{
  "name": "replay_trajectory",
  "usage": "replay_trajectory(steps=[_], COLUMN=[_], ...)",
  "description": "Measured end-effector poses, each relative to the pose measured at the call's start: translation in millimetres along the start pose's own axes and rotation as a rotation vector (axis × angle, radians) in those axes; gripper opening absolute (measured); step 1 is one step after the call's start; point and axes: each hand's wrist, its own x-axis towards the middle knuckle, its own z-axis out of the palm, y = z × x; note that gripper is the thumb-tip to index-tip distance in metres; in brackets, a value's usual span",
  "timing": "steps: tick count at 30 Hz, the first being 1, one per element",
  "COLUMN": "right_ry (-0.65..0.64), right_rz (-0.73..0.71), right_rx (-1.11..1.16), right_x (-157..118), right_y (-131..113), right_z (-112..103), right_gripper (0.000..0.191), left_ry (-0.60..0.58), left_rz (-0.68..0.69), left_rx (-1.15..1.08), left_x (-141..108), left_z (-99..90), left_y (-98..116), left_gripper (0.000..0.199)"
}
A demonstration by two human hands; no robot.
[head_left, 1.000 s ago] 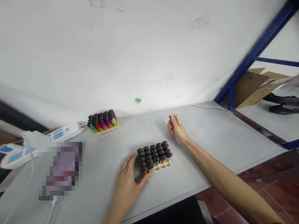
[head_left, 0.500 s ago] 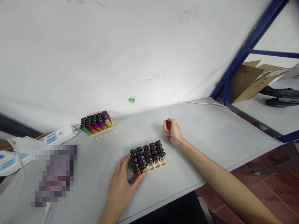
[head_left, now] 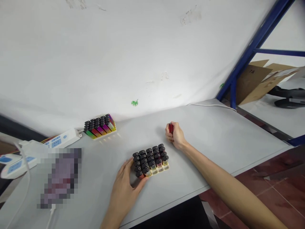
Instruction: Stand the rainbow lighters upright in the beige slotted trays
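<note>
Near the front middle of the table stands a cream tray (head_left: 154, 172) with several lighters (head_left: 150, 159) upright in it, black ends up. In its front row, a few slots at the right hold nothing. My left hand (head_left: 126, 186) is curved round the tray's left side, fingers behind and thumb at the front corner, gripping the lighters and tray there. Beyond the tray to the right, my right hand (head_left: 175, 135) is closed round a red lighter (head_left: 171, 128), held upright with the thumb by its top. The lighter's lower part is hidden in the fingers.
A second tray of colourful lighters (head_left: 101, 127) stands against the wall at the left. Power strips (head_left: 57, 141), a white cable (head_left: 26, 178) and a pixelated object (head_left: 62, 178) lie on the left. Blue rack posts (head_left: 233, 92) and a cardboard box (head_left: 259, 82) are at the right.
The view has shifted slightly. Both hands hold nearly the same places, and the red lighter stays in my right hand.
</note>
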Motion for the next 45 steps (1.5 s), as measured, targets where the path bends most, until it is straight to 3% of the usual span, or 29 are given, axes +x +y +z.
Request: replay_trajectory(steps=[7, 11, 15, 18, 21, 25, 30, 33, 40, 45], right_ry=[0.034, 0.069, 0.150, 0.127, 0.129, -0.050, -0.181, -0.159, -0.060, -0.064], right_rz=[-0.169, -0.304, -0.452, -0.495, -0.638, -0.711, -0.782, -0.807, -0.993, -0.995], right_rx=[-0.083, -0.458, -0.817, -0.757, -0.726, -0.810, -1.099, -1.222, -1.408, -1.542], right_x=[3, -8, -41, -77, -114, -142, -144, -143, -139, -144], right_y=[7, -2, -25, -45, -55, -38, 7, 18, 16, 15], right_z=[-4, -6, -12, -13, -8, 6, 18, 21, 31, 34], right_gripper=[0.040, 0.039, 0.032, 0.029, 0.030, 0.033, 0.020, 0.019, 0.020, 0.014], left_ry=[0.005, 0.004, 0.006, 0.012, -0.001, -0.006, -0.006, -0.010, 0.002, 0.004], left_rz=[0.008, 0.016, 0.018, 0.023, 0.021, 0.039, 0.081, 0.086, 0.073, 0.044], left_rx=[0.007, 0.007, 0.010, 0.008, 0.008, 0.000, -0.009, -0.015, -0.046, -0.051], left_x=[-1, -1, 0, 1, 1, 1, 1, 0, 1, 2], left_z=[0.9, 1.9, 3.1, 3.2, 1.8, -0.5, -0.7, -0.2, 3.3, 7.9], left_y=[-1, -1, -1, 0, 1, 3, 3, 3, -1, -5], left_gripper=[0.063, 0.067, 0.069, 0.070, 0.069, 0.072, 0.071, 0.072, 0.073, 0.080])
